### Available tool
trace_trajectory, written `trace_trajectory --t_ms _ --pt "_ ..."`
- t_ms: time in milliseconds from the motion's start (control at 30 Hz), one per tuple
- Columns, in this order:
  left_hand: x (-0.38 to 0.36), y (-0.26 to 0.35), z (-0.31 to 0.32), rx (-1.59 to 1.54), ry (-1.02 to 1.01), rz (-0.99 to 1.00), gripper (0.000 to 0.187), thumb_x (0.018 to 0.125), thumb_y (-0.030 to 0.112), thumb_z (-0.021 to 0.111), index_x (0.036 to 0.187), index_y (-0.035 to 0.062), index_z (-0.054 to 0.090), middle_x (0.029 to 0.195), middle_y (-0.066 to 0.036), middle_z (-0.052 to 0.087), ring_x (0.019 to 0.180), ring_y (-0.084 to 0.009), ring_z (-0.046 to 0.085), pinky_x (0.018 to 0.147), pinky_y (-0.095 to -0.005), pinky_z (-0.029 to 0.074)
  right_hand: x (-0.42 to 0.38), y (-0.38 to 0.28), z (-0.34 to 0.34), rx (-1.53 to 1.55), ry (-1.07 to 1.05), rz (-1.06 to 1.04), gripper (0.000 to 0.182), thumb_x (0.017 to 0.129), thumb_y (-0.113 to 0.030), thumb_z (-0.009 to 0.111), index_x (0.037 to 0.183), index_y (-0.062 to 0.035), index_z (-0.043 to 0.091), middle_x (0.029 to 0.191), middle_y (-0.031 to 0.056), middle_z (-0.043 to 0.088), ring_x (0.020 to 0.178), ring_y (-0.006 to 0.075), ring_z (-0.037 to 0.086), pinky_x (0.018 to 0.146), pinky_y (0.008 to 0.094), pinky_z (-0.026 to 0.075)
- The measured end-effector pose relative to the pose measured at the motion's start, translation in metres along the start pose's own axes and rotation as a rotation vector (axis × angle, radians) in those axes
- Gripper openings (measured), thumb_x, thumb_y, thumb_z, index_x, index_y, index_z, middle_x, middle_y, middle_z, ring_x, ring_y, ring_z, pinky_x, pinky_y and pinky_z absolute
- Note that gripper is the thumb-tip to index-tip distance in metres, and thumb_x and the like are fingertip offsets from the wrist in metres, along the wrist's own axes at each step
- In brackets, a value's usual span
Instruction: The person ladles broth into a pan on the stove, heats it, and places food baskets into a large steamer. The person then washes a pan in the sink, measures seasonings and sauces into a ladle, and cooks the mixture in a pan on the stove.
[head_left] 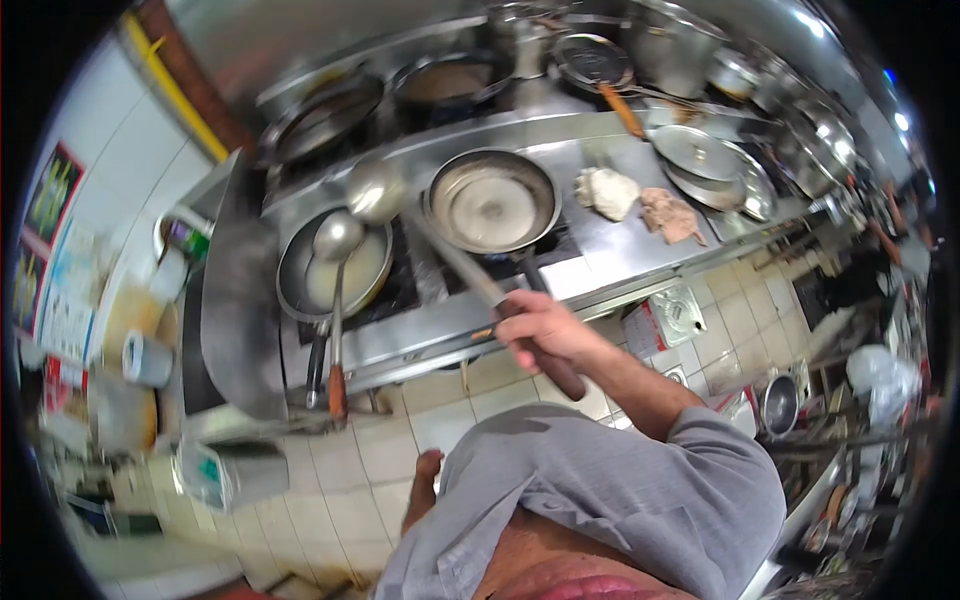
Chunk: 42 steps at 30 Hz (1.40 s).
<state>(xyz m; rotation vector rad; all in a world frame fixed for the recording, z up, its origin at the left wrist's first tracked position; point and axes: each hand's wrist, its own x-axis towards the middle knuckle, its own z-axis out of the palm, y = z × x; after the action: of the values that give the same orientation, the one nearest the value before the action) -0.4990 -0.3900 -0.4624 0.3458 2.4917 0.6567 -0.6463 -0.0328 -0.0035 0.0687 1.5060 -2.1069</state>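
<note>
My right hand (545, 328) is closed around the dark handle of a ladle (377, 190), blurred by motion. The ladle's round bowl hangs over the stove between two pans. To its right, an empty-looking frying pan (492, 205) with a worn, pale bottom sits on the stove. On the left, another frying pan (350, 275) contains cloudy pale liquid. A second ladle (338, 238) lies across that pan, its wooden handle over the front edge. My left hand (428, 465) hangs low beside my body; its fingers are mostly hidden.
White (608, 192) and brownish (670, 215) crumpled cloths lie on the steel counter, near metal lids (697, 150). Dark pans (325, 115) and a strainer with a wooden handle (592, 62) stand at the back. A plastic bin (235, 475) is at lower left.
</note>
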Motion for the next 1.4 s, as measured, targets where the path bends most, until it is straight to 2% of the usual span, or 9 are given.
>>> trace_trajectory --t_ms 33,100,233,333,533,833,1100,1200,1400 --pt "-0.001 -0.003 0.003 -0.054 0.027 0.003 0.023 0.079 0.022 0.046 0.083 0.0057 0.061 0.09 -0.015 0.062 0.088 -0.0341 0.057 0.076 -0.0433 0.046 0.004 0.001 0.003 -0.1 -0.005 0.011 0.022 0.072 -0.006 0.057 0.09 0.002 0.048 0.065 0.0077 0.051 0.043 0.0148 0.052 0.037 0.0293 0.042" --pt "0.014 -0.028 0.032 -0.513 -0.001 -0.319 0.021 0.079 0.021 0.046 0.08 0.007 0.061 0.087 -0.016 0.062 0.084 -0.0341 0.058 0.072 -0.0445 0.046 0.019 0.018 -0.001 -0.287 -0.056 -0.086 0.023 0.074 -0.008 0.057 0.092 0.0018 0.047 0.066 0.008 0.052 0.044 0.0145 0.052 0.04 0.0288 0.042" --pt "0.01 -0.016 0.032 0.137 0.097 0.088 0.025 0.078 0.024 0.045 0.079 0.0046 0.06 0.08 -0.021 0.06 0.077 -0.0357 0.059 0.068 -0.0449 0.046 0.022 0.039 -0.008 -0.731 -0.023 -0.174 0.033 0.076 -0.009 0.055 0.104 0.0021 0.043 0.073 0.013 0.055 0.051 0.0199 0.057 0.047 0.0329 0.046" --pt "0.01 -0.012 0.027 0.022 0.004 -0.062 0.022 0.078 0.021 0.051 0.086 0.0038 0.063 0.082 -0.017 0.064 0.077 -0.03 0.061 0.07 -0.0398 0.047 0.029 0.068 -0.03 -0.946 0.027 -0.435 0.037 0.076 -0.009 0.054 0.109 0.0019 0.042 0.079 0.0189 0.056 0.065 0.0281 0.059 0.06 0.0369 0.047" --pt "0.025 0.005 0.021 -0.214 -0.088 -0.217 0.023 0.078 0.021 0.053 0.089 0.0033 0.063 0.083 -0.015 0.064 0.077 -0.0268 0.062 0.07 -0.0375 0.048 -0.009 0.043 -0.066 -0.217 -0.111 -0.187 0.041 0.075 -0.004 0.06 0.112 0.0013 0.043 0.076 0.0061 0.055 0.054 0.009 0.052 0.046 0.0244 0.041" --pt "0.093 0.007 -0.004 -0.263 -0.21 -0.119 0.024 0.079 0.02 0.056 0.094 0.0027 0.064 0.085 -0.013 0.065 0.078 -0.0219 0.062 0.071 -0.0341 0.048 -0.086 0.068 -0.093 -0.136 0.186 -0.371 0.054 0.071 0.001 0.061 0.121 0.0032 0.038 0.072 0.0042 0.054 0.054 0.0094 0.051 0.048 0.0236 0.042" --pt "0.172 -0.012 -0.041 -0.259 -0.368 0.102 0.027 0.077 0.015 0.062 0.099 -0.0005 0.063 0.083 -0.007 0.066 0.075 -0.0158 0.061 0.068 -0.0266 0.048 -0.142 0.138 -0.007 0.021 0.647 -0.551 0.053 0.071 0.003 0.061 0.119 0.0028 0.038 0.074 0.0055 0.054 0.053 0.0114 0.053 0.049 0.025 0.044" --pt "0.169 -0.008 -0.042 -0.323 -0.531 -0.119 0.028 0.077 0.015 0.062 0.102 0.0006 0.062 0.08 -0.007 0.064 0.073 -0.0139 0.059 0.064 -0.0248 0.048 -0.157 0.158 0.039 0.271 0.828 -0.595 0.044 0.07 0.002 0.061 0.111 0.0015 0.043 0.075 0.0052 0.053 0.054 0.0132 0.054 0.048 0.0258 0.045" --pt "0.105 0.092 -0.081 -0.219 -0.68 0.163 0.033 0.078 0.015 0.061 0.107 -0.0006 0.058 0.086 -0.009 0.063 0.074 -0.0125 0.058 0.063 -0.0242 0.047 -0.187 0.192 0.102 0.514 1.008 -0.573 0.024 0.075 -0.01 0.061 0.094 -0.0026 0.048 0.069 0.0047 0.052 0.051 0.0128 0.051 0.046 0.0263 0.043"
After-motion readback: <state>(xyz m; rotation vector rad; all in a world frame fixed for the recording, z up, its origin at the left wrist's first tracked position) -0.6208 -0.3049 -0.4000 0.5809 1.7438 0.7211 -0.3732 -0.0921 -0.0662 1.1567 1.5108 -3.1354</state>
